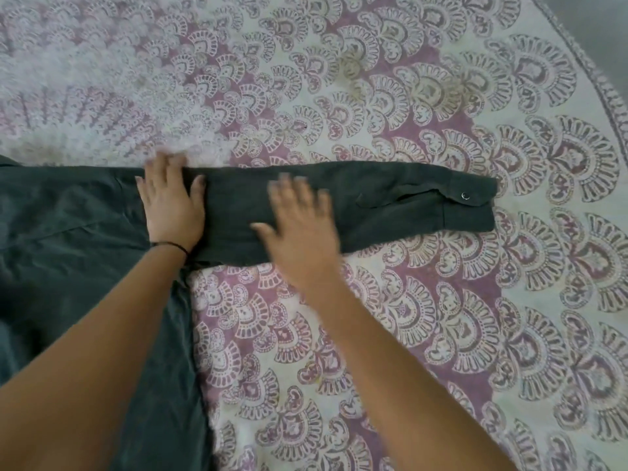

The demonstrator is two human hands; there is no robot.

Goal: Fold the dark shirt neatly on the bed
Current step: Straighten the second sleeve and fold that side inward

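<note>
The dark shirt (68, 232) lies spread on the bed, its body at the left and running off the left and bottom edges. One long sleeve (407, 205) stretches flat to the right and ends in a cuff with a metal snap (465, 196). My left hand (171, 205) lies flat, fingers straight, where the sleeve joins the body. My right hand (300, 229) is flat on the middle of the sleeve with fingers spread, and it is blurred.
A bedsheet (373, 96) with a purple and cream fan pattern covers the whole bed. Its border curves along the top right corner, where a grey floor strip (598, 22) shows beyond the bed's edge.
</note>
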